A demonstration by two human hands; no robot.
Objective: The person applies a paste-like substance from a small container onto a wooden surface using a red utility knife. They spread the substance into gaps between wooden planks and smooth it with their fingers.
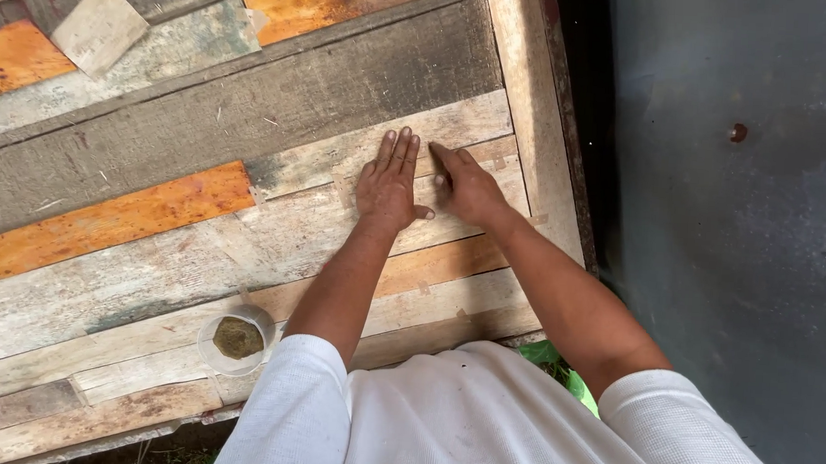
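Head view looks down on a patchwork desk (152,248) of weathered grey, pale and orange wooden planks. Left hand (389,186) lies flat on a pale worn plank (323,163), fingers pressed together. Right hand (468,186) rests just beside it, fingers extended and close. Round clear plastic cup (234,339) of brownish matter sits nearer the person's white shirt.

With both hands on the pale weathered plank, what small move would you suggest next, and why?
Probably slide the right hand along the pale weathered wooden plank, pressing it down: the left hand lies flat, steadying it, while the right fingertips touch near the seam.
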